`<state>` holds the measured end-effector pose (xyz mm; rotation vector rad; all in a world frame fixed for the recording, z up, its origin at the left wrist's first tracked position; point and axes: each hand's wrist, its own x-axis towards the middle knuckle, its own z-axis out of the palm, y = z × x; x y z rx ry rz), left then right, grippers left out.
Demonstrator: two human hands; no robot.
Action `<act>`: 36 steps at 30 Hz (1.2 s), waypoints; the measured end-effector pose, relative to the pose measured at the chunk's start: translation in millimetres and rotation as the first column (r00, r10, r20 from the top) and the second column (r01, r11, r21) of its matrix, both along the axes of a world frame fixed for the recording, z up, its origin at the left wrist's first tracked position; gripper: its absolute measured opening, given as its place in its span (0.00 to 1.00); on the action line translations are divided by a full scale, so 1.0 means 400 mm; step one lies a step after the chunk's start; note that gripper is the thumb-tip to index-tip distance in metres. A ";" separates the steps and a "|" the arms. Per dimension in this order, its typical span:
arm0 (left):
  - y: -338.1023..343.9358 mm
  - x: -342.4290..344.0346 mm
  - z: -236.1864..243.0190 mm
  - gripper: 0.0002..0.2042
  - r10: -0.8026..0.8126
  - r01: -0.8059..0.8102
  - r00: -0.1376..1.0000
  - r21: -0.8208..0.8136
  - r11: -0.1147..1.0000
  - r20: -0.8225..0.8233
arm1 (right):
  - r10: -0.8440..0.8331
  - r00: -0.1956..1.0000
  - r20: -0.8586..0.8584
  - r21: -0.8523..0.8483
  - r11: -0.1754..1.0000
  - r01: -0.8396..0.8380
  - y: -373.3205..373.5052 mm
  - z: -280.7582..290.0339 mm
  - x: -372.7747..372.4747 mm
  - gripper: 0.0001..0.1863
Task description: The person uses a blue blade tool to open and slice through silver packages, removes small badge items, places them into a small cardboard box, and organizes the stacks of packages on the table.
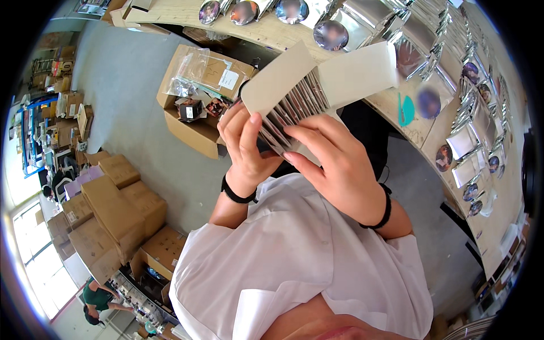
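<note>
A small white cardboard box with its flaps spread is held up in front of my chest. Inside it, a tight row of thin silver foil packets stands on edge. My left hand wraps round the box's left side, fingers bent and thumb low. At the near end of the row, my right hand grips the packets between its thumb and fingertips. The right palm covers part of the box's lower right side. A dark band sits on each wrist.
A wooden table curves along the far and right side, covered with foil packets and round picture discs. A teal tool lies near its edge. An open carton stands beyond my left hand; stacked cartons fill the left. Another person is lower left.
</note>
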<state>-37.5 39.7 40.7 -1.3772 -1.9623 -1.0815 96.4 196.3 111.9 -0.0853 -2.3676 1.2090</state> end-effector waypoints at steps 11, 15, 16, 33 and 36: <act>-0.040 -0.010 -0.043 0.46 0.117 -0.119 0.985 -0.007 0.993 -0.123 | -0.052 0.998 0.030 -0.140 0.989 0.055 -0.045 -0.036 -0.068 0.20; -0.041 -0.014 -0.051 0.44 0.131 -0.130 0.980 0.021 0.991 -0.152 | -0.061 0.998 -0.030 -0.054 0.997 0.059 -0.052 -0.042 -0.088 0.22; -0.041 -0.014 -0.052 0.44 0.136 -0.132 0.981 0.037 0.991 -0.141 | -0.057 0.998 -0.035 -0.073 0.996 0.054 -0.053 -0.047 -0.089 0.22; -0.067 -0.024 -0.090 0.39 0.185 -0.180 0.974 0.053 0.982 -0.132 | 0.096 0.994 -0.048 0.084 0.992 -0.092 -0.051 -0.092 -0.154 0.26; -0.082 -0.024 -0.090 0.37 0.209 -0.213 0.964 -0.007 0.977 -0.163 | 0.140 0.985 -0.096 -0.035 0.989 -0.144 -0.025 -0.117 -0.166 0.26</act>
